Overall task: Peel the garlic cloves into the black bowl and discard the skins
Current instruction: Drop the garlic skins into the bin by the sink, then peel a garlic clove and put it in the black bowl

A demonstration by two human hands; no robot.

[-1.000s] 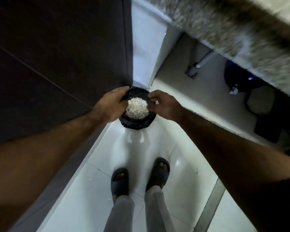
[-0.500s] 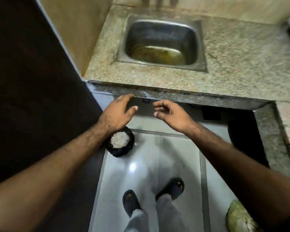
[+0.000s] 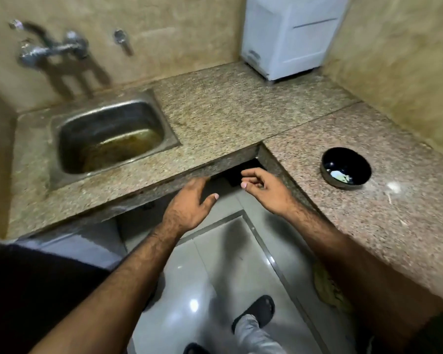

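Note:
The black bowl (image 3: 346, 166) stands on the right wing of the granite counter (image 3: 368, 213), with a few pale peeled garlic cloves (image 3: 339, 175) at its bottom. My left hand (image 3: 189, 203) hovers in front of the counter's inner corner, fingers relaxed and holding nothing. My right hand (image 3: 264, 186) floats beside it, fingers loosely curled and empty, well left of the bowl. The bag of skins is out of view.
A steel sink (image 3: 110, 139) with murky water sits in the counter at left, taps (image 3: 49, 49) on the wall above it. A white appliance (image 3: 289, 34) stands in the back corner. A yellowish cloth (image 3: 327, 290) lies on the floor under the right counter.
My view has swung up from the floor to the counter. Both hands let go of the black bag of skins, which is no longer in view, and rose to counter height.

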